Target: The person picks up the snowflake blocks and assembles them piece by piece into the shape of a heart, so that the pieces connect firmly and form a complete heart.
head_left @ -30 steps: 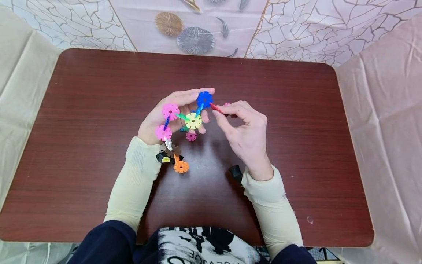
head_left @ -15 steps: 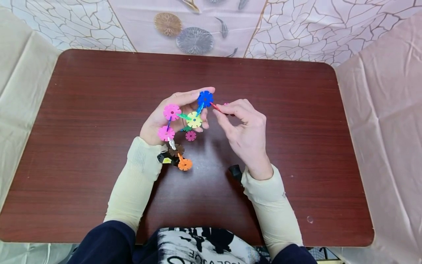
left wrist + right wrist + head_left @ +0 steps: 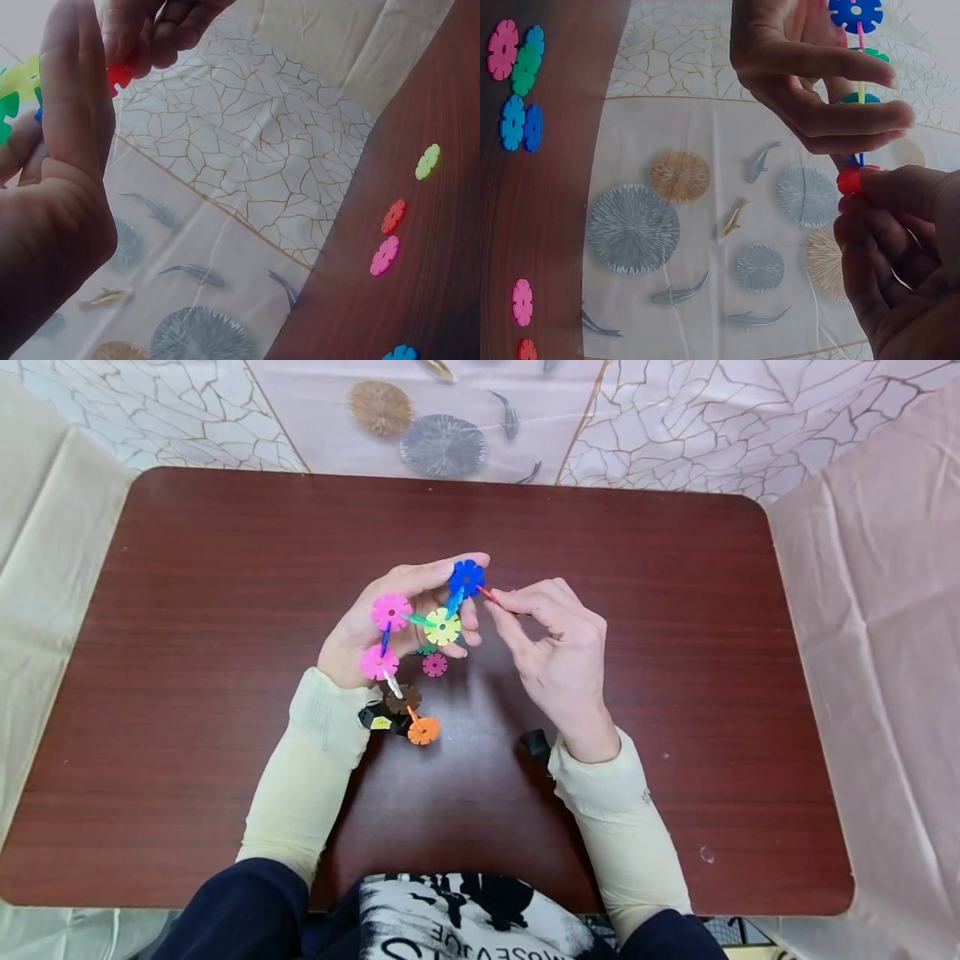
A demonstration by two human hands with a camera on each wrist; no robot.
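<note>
My left hand point(image 3: 352, 631) holds a chain of notched plastic snowflake discs, its thumb against the blue disc point(image 3: 467, 578) at the chain's far end. The chain runs through a yellow disc point(image 3: 442, 627) and two pink discs, the lower one point(image 3: 379, 662) near the palm. A brown disc point(image 3: 403, 698) and an orange disc point(image 3: 423, 731) hang over the wrist. My right hand point(image 3: 558, 652) pinches a red disc point(image 3: 849, 181) between thumb and forefinger, edge-on against the blue one. Whether their slots are joined cannot be told.
Loose discs lie on the brown table point(image 3: 675, 652): pink point(image 3: 435, 665) below the left fingers, yellow-green point(image 3: 427, 162) and red point(image 3: 394, 216) in the left wrist view, and green point(image 3: 526, 69) and light blue point(image 3: 512, 123) ones in the right wrist view.
The hanging end of the chain, with the orange disc, has swung slightly right and up. The red disc now appears more edge-on and closer to the blue disc. Both hands stay nearly in place.
</note>
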